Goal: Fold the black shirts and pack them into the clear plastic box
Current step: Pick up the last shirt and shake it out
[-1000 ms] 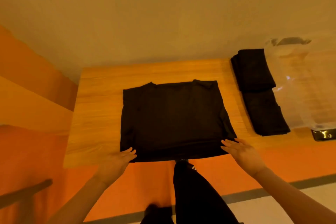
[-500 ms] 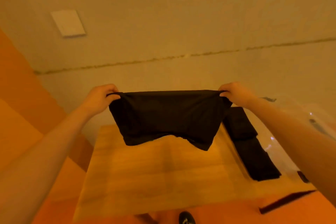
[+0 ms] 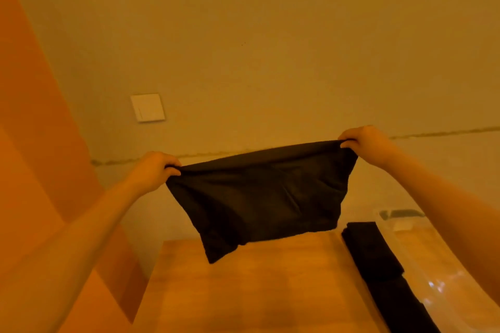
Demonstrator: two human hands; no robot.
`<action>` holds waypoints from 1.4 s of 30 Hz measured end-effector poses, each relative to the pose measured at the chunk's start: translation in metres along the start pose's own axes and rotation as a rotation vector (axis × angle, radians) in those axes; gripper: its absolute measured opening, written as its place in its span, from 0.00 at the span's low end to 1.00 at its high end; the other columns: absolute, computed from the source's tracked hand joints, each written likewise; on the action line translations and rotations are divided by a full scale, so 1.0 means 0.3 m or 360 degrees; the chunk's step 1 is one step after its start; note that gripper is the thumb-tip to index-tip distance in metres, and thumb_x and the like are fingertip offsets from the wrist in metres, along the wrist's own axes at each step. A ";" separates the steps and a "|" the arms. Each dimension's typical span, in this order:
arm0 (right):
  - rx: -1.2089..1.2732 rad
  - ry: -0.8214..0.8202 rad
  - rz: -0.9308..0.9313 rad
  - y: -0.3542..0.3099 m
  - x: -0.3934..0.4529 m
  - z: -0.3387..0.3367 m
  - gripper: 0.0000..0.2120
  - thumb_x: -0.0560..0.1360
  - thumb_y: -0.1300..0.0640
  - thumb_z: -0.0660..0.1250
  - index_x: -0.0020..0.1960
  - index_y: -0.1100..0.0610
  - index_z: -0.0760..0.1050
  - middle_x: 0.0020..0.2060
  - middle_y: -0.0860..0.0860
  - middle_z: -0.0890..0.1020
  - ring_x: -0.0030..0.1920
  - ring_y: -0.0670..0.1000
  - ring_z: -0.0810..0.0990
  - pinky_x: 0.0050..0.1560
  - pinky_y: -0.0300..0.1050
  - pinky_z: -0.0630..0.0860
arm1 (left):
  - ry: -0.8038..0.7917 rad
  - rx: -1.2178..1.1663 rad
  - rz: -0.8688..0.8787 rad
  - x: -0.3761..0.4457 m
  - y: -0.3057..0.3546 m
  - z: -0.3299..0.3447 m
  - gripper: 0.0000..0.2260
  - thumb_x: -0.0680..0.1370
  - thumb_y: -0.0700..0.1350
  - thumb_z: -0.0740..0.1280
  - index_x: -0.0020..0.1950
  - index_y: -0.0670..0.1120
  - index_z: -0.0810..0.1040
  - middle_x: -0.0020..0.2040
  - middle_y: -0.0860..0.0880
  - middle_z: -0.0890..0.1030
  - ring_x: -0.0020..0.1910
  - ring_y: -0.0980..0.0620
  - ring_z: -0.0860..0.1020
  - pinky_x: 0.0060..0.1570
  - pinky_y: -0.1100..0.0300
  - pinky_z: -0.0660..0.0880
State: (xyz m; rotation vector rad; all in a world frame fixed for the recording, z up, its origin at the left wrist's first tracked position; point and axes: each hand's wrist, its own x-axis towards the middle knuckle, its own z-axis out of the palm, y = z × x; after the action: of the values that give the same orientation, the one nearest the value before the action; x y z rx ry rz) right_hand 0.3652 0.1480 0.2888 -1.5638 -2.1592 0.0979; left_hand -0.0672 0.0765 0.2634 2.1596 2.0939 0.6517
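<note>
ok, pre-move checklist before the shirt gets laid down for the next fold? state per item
1. Left hand grips a top corner of the held shirt: ok.
2. Right hand grips the other top corner: ok.
3. Top edge taut between the hands: ok, though it slopes, right end higher.
4. Shirt hangs above the wooden table with bare wood below it: ok.
5. Folded shirts lie at the table's right edge, beside the drop area: ok.
6. Room in the clear plastic box: cannot tell, contents blurred by glare.
</note>
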 end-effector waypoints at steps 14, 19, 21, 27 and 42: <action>-0.0064 -0.0496 0.0084 0.058 0.067 0.139 0.08 0.77 0.60 0.64 0.51 0.62 0.79 0.43 0.55 0.79 0.47 0.54 0.75 0.43 0.42 0.66 | -0.0048 -0.0682 -0.0309 0.055 -0.039 0.134 0.06 0.78 0.38 0.63 0.47 0.42 0.80 0.40 0.44 0.77 0.38 0.50 0.73 0.36 0.64 0.67; 0.0078 -0.0470 0.0091 0.124 0.156 0.195 0.04 0.75 0.62 0.65 0.42 0.57 0.77 0.34 0.48 0.75 0.41 0.52 0.74 0.36 0.35 0.65 | 0.0031 -0.0781 -0.0456 0.133 -0.084 0.196 0.05 0.77 0.39 0.66 0.46 0.40 0.81 0.40 0.45 0.78 0.37 0.51 0.74 0.37 0.63 0.68; 0.0034 -0.0465 0.0072 0.142 0.198 0.204 0.04 0.75 0.62 0.66 0.42 0.57 0.76 0.34 0.50 0.75 0.41 0.52 0.73 0.35 0.36 0.65 | -0.0033 -0.0554 -0.0332 0.174 -0.087 0.204 0.05 0.75 0.38 0.68 0.47 0.40 0.82 0.39 0.47 0.79 0.35 0.57 0.73 0.37 0.67 0.68; -0.0104 -0.0650 0.0074 0.196 0.294 0.229 0.05 0.75 0.60 0.66 0.41 0.56 0.76 0.33 0.49 0.73 0.43 0.53 0.74 0.41 0.44 0.66 | -0.0034 -0.0198 -0.0195 0.252 -0.131 0.214 0.04 0.75 0.39 0.68 0.42 0.41 0.82 0.42 0.39 0.82 0.40 0.44 0.76 0.39 0.56 0.66; -0.0212 -0.0278 -0.0004 0.267 0.339 0.330 0.11 0.78 0.62 0.61 0.57 0.62 0.78 0.53 0.59 0.81 0.54 0.60 0.77 0.49 0.46 0.68 | 0.0379 -0.0074 -0.0045 0.298 -0.084 0.341 0.07 0.76 0.34 0.65 0.51 0.36 0.81 0.49 0.38 0.82 0.51 0.40 0.78 0.50 0.54 0.68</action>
State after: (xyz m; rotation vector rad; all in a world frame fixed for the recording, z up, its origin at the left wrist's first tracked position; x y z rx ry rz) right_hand 0.3706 0.2896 0.2086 -1.6821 -2.3447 0.0952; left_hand -0.0575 0.1897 0.1847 2.1154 2.1897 0.9891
